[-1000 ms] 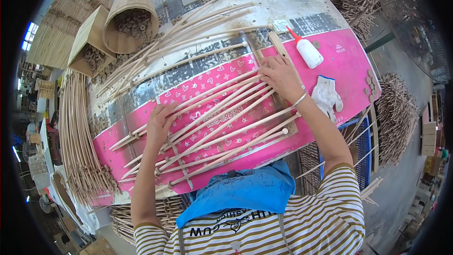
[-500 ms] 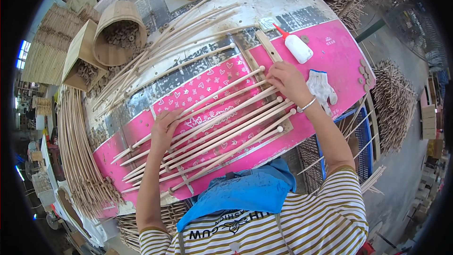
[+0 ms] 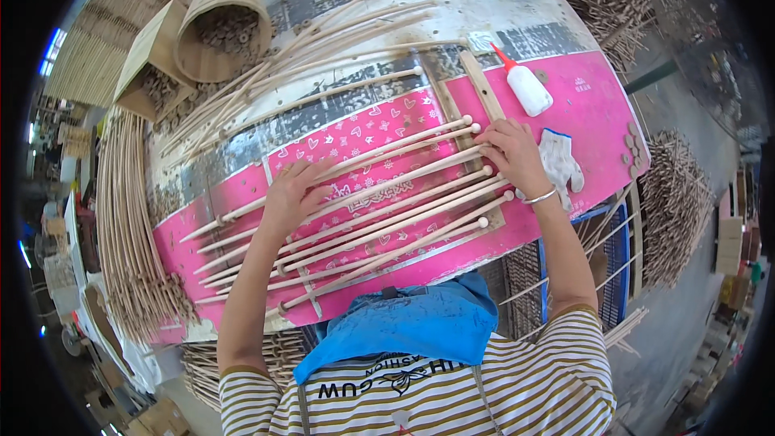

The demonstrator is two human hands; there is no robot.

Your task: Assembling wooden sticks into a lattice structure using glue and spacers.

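Observation:
Several slim wooden sticks with round ball ends (image 3: 379, 187) lie side by side across a pink patterned mat. Over their left half is my left hand (image 3: 292, 194), its fingers stretched and apart above the upper sticks. My right hand (image 3: 513, 155) is at the ball ends, fingers closed around the end of one stick, whose tip they hide. Some sticks carry a small wooden ring (image 3: 282, 307) near the left end. Under the ball ends runs a flat wooden strip (image 3: 482, 87). Close to my right wrist lies a white glove (image 3: 557, 160).
A white glue bottle with red nozzle (image 3: 529, 90) lies beyond my right hand. Wooden rings fill a tipped round tub (image 3: 184, 48) and a square box (image 3: 133, 89). A bundle of rods (image 3: 121, 218) lines the left edge. A blue crate (image 3: 617, 274) stands below right.
My left hand has loosened its fingers over the sticks. My right hand stays at the ball ends, and the upper sticks' ends have shifted closer together. The whole view has shifted slightly.

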